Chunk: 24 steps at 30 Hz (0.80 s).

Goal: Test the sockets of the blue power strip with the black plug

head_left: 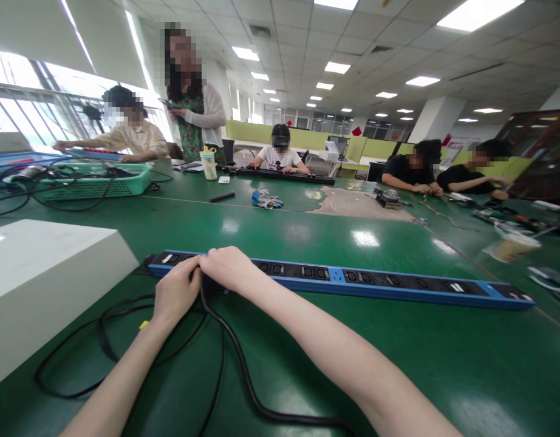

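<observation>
A long blue and black power strip (375, 284) with a row of sockets lies across the green table. Near its left end, my left hand (177, 288) and my right hand (225, 266) meet, fingers closed and pressed together. A thick black cable (243, 364) runs down from between them and curves to the right along the tabletop. What the fingertips grip is hidden behind the hands. Thinner black cable (70, 394) lies in loops beside my left forearm, with a small yellow tag (144, 325) near it.
A white box (56, 273) stands at the left. Beyond are a green basket (98, 185) of cables, a cup (209, 164), gloves (267, 199) and a drink cup (512, 243) at right. Several people are around the table's far side.
</observation>
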Available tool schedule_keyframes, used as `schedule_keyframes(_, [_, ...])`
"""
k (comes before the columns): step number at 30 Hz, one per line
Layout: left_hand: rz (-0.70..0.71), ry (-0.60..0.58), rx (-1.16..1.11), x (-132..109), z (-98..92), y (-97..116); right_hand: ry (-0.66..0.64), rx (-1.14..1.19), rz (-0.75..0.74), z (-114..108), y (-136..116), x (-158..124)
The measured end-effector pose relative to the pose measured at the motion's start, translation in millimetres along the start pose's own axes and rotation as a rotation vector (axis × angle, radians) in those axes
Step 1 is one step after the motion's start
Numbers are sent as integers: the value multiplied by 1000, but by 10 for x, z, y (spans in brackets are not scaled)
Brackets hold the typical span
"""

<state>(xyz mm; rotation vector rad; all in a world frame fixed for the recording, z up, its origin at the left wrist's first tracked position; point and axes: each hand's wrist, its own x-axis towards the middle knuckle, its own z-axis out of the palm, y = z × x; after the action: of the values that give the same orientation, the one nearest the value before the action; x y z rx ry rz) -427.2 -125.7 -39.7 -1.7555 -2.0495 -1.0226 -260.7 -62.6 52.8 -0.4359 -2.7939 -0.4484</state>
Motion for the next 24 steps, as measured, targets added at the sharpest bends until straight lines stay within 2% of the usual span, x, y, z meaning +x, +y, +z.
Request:
schedule_keyframes(5, [-7,-9,-17,-6,7,-13,58,-46,12,135,-138,15])
schedule_keyframes(13, [14,-36,-50,3,-13,15,209,-253,211,397,-311,-110])
schedule_keyframes(21, [-13,-54,-27,-1,-35,52,199,-209,284,398,-344,-120])
schedule_keyframes(24, [-18,-61,-13,-4,-43,54,190,-209,268,383,-334,-125])
